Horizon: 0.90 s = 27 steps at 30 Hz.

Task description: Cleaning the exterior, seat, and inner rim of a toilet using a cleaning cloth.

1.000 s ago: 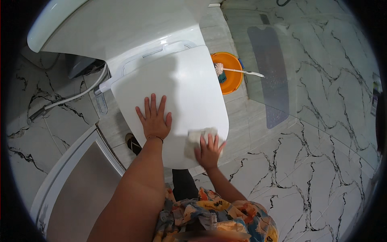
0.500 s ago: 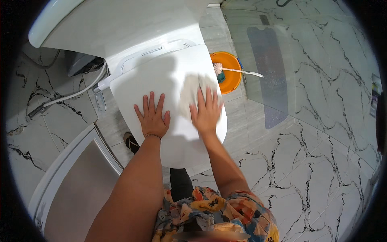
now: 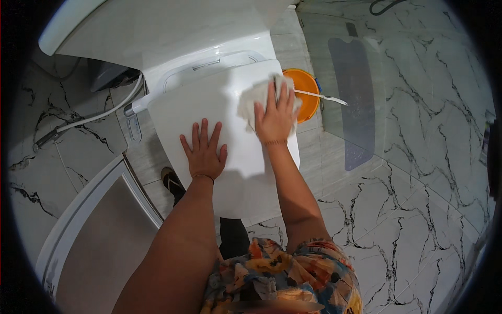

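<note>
A white toilet with its lid point(image 3: 201, 110) down fills the middle of the head view. On the left part of the lid my left hand point(image 3: 205, 157) lies flat, fingers spread, holding nothing. My right hand point(image 3: 274, 123) presses a pale cloth point(image 3: 250, 107) against the lid's far right edge. Its fingers are stretched out and apart over the cloth, which shows around them and partly overhangs the edge. What lies under the palm is hidden.
Just right of the toilet stands an orange bucket point(image 3: 308, 107) with a white-handled brush point(image 3: 327, 98) across it. A glass panel point(image 3: 387, 94) rises farther right. At left are a spray hose point(image 3: 99, 116) and a frosted, white-framed door point(image 3: 102, 235). The cistern point(image 3: 172, 31) stands behind the lid.
My right hand and the cloth have slid away from me, toward the lid's far right corner and the bucket. My left hand stays in about the same place on the lid.
</note>
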Motion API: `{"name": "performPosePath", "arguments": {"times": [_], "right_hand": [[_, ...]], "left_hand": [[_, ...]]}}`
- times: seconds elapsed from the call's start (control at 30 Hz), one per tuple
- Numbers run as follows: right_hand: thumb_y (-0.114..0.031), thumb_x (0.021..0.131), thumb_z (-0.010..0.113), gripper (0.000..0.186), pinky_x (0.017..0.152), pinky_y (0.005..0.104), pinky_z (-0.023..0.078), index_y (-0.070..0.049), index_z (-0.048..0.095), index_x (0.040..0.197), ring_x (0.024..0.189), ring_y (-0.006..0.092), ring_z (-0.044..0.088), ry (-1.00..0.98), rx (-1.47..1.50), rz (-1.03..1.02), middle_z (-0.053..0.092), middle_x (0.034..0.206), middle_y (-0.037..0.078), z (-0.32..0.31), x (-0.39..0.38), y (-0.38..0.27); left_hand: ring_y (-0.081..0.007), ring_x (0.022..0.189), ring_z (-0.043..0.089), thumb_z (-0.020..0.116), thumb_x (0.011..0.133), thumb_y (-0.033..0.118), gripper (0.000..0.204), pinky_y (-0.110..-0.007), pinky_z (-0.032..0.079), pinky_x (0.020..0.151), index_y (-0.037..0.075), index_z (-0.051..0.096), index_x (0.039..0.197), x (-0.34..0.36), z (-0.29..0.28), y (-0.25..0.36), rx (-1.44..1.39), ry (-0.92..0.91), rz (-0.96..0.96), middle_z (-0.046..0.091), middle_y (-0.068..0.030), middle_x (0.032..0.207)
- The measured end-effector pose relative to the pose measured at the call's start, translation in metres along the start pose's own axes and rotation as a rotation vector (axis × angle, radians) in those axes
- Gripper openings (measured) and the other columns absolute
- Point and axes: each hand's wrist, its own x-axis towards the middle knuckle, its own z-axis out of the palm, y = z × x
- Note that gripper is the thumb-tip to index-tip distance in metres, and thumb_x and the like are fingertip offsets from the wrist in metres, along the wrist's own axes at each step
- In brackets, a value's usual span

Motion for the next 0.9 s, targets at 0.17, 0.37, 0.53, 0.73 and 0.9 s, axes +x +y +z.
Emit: {"name": "performPosePath", "arguments": {"times": [0.17, 0.37, 0.53, 0.73, 0.9], "right_hand": [[-0.035, 0.087, 0.049, 0.055, 0.103, 0.0627, 0.010, -0.017, 0.038, 0.137, 0.133, 0.0355, 0.024, 0.063, -0.007, -0.069, 0.027, 0.145, 0.013, 0.004, 0.014, -0.007], [-0.037, 0.083, 0.055, 0.043, 0.098, 0.0663, 0.020, -0.018, 0.056, 0.121, 0.127, 0.0362, 0.034, -0.374, -0.032, -0.126, 0.038, 0.139, 0.012, -0.025, -0.189, 0.012], [-0.038, 0.083, 0.056, 0.044, 0.097, 0.0716, 0.011, -0.019, 0.055, 0.123, 0.126, 0.0388, 0.034, -0.370, -0.040, -0.083, 0.040, 0.137, 0.012, -0.025, -0.265, 0.018], [-0.032, 0.085, 0.055, 0.049, 0.101, 0.0672, 0.003, -0.019, 0.046, 0.132, 0.133, 0.0350, 0.025, -0.106, 0.052, -0.149, 0.033, 0.143, 0.009, 0.010, -0.041, -0.051], [-0.027, 0.085, 0.055, 0.046, 0.102, 0.0661, 0.009, -0.018, 0.048, 0.129, 0.132, 0.0317, 0.027, -0.004, 0.102, -0.243, 0.033, 0.143, 0.006, 0.023, 0.008, -0.076]], "left_hand": [[-0.0279, 0.139, 0.008, 0.043, 0.088, 0.035, 0.059, -0.055, -0.003, 0.109, 0.026, 0.024, 0.143, 0.003, -0.003, 0.000, 0.010, 0.032, -0.001, 0.013, -0.0064, 0.151], [-0.0268, 0.139, 0.010, 0.042, 0.088, 0.036, 0.058, -0.057, 0.000, 0.109, 0.028, 0.024, 0.143, 0.001, 0.004, -0.005, -0.013, 0.083, 0.009, 0.014, -0.0052, 0.151], [-0.0292, 0.138, 0.013, 0.044, 0.087, 0.034, 0.059, -0.058, 0.001, 0.108, 0.025, 0.027, 0.142, 0.001, 0.006, -0.004, -0.025, 0.097, 0.012, 0.017, -0.0078, 0.150], [-0.0283, 0.139, 0.011, 0.046, 0.087, 0.035, 0.060, -0.058, 0.000, 0.108, 0.022, 0.027, 0.142, 0.003, 0.002, 0.002, -0.065, 0.071, 0.022, 0.016, -0.0076, 0.150], [-0.0270, 0.139, 0.008, 0.047, 0.086, 0.033, 0.063, -0.058, -0.002, 0.108, 0.015, 0.026, 0.142, 0.002, -0.001, -0.002, 0.004, -0.037, -0.016, 0.013, -0.0069, 0.151]]}}
